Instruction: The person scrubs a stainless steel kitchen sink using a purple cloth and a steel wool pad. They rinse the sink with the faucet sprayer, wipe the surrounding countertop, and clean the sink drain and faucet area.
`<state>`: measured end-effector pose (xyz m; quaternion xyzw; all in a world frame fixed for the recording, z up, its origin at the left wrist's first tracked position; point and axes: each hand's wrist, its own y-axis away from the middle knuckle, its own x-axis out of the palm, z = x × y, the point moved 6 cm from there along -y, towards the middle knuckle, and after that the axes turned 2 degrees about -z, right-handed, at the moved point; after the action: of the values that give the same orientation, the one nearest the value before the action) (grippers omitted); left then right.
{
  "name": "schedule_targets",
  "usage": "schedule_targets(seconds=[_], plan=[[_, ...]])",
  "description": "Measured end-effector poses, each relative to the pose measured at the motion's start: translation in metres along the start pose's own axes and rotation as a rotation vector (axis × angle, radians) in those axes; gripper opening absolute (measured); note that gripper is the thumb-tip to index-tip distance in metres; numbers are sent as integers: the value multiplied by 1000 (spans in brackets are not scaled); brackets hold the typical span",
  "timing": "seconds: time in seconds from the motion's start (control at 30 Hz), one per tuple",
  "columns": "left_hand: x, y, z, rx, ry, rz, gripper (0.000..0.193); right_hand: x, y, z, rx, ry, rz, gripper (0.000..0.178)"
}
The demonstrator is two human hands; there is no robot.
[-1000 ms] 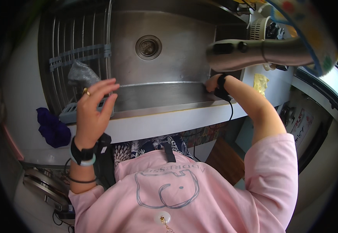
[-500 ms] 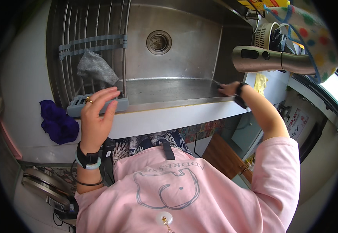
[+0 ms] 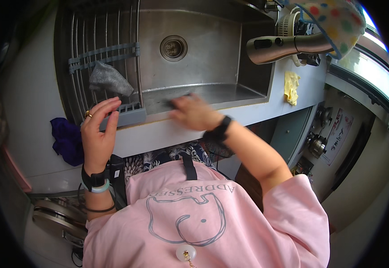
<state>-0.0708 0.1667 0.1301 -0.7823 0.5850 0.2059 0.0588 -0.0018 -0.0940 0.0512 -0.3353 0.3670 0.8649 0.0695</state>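
Observation:
My right hand (image 3: 193, 112), smeared by motion, is down at the near wall of the steel sink (image 3: 212, 31). Its fingers are bent over something small and dark, too blurred to name. My left hand (image 3: 100, 134) hovers by the near end of the roll-up drying rack (image 3: 132, 117), fingers lightly curved and thumb apart, with nothing in it. A grey mesh cloth (image 3: 109, 79) lies crumpled on the rack's rods, just beyond the left fingertips. The drain (image 3: 173, 48) shows in the sink's floor.
A purple cloth (image 3: 67, 142) lies on the counter left of my left hand. A silver tap head (image 3: 270, 48) reaches over the sink's right side, with a spotted towel (image 3: 335, 22) behind it. A yellow cloth (image 3: 292, 88) rests on the right counter. Pots (image 3: 317, 144) stand lower right.
My right hand has swept left along the sink's near side, from the right corner to near the middle. My left hand stays by the rack. The whole view has shifted slightly.

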Motion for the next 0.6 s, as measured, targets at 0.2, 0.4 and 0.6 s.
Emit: schedule_targets(seconds=[0.2, 0.4, 0.6], plan=[[0, 6, -4, 29, -42, 37, 18, -51, 155, -243, 821, 339, 208, 55], [-10, 12, -1, -22, -66, 5, 18, 11, 12, -98, 64, -20, 227, 39], [-4, 12, 8, -54, -37, 34, 18, 22, -22, -70, -204, 235, 302, 31]])
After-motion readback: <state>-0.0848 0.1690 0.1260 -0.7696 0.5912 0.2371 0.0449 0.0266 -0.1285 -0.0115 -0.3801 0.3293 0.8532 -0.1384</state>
